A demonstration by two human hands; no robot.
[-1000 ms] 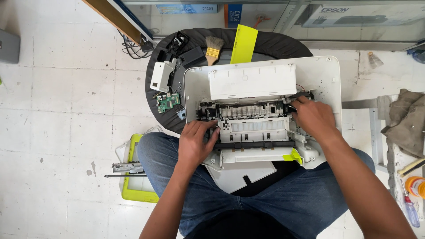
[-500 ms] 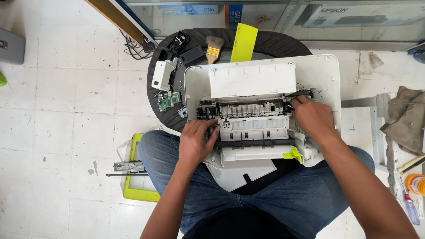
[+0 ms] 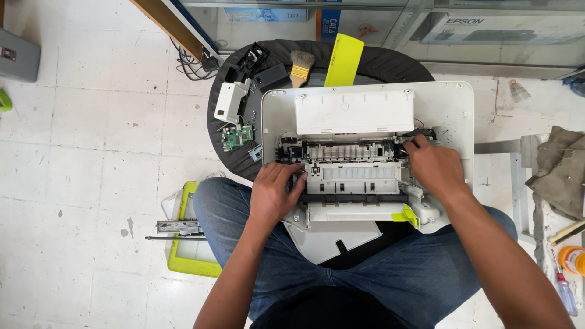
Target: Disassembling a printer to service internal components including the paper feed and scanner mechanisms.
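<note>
Head view: opened white printer (image 3: pixel 365 116) rests on the person's lap and a round dark stool (image 3: pixel 390 61), cover off, inner mechanism (image 3: pixel 353 164) exposed. Left hand (image 3: pixel 274 192) lies on the mechanism's left front, fingers curled and pressing on the parts, nothing held. Right hand (image 3: pixel 436 167) sits at the mechanism's right end, fingers bent narrow around a small dark part there; exact grip hidden.

On the stool behind the printer: paintbrush (image 3: pixel 300 67), yellow-green plastic panel (image 3: pixel 344 59) leaning upright, black adapter (image 3: pixel 272 77), white plastic casing (image 3: pixel 230 100), green circuit board (image 3: pixel 236 137). Left of the leg, a yellow-green tray (image 3: pixel 183 256) with a metal rod assembly (image 3: pixel 173 227) on the floor. Right edge: grey rag (image 3: pixel 563 167), screwdriver (image 3: pixel 563 286), orange tape roll (image 3: pixel 574 259).

White tiled floor (image 3: pixel 91 122), stained. Glass shelving along the top holds a white printer box (image 3: pixel 506 27) and a blue box (image 3: pixel 265 13).
</note>
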